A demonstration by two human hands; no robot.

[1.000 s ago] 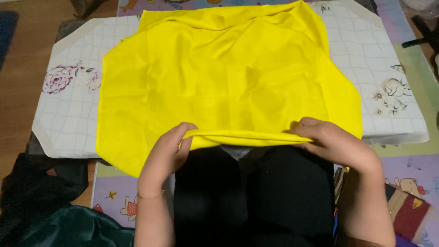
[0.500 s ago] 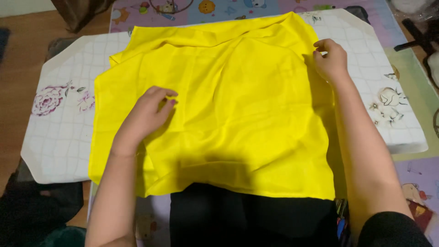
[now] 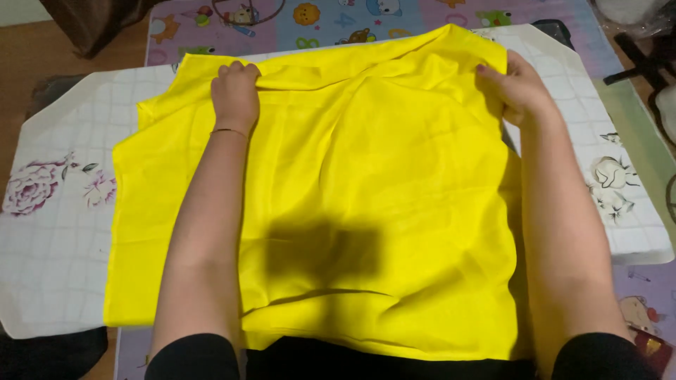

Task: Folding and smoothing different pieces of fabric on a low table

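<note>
Smooth, faintly glossy yellow cloth (image 3: 394,211) on matt white checked board (image 3: 56,253).

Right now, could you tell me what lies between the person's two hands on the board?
In the head view, only the yellow cloth spans the stretch between the left hand and the right hand; its rumpled top edge runs between them, with nothing else lying on it.

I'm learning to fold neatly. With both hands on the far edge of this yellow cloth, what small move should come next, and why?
Probably draw the far edge taut and flatten it. The left hand pinches a bunched ridge along the top of the yellow cloth, while the right hand grips the far right corner. Creases run between the two hands, and the left side lies uneven on the white board.
</note>
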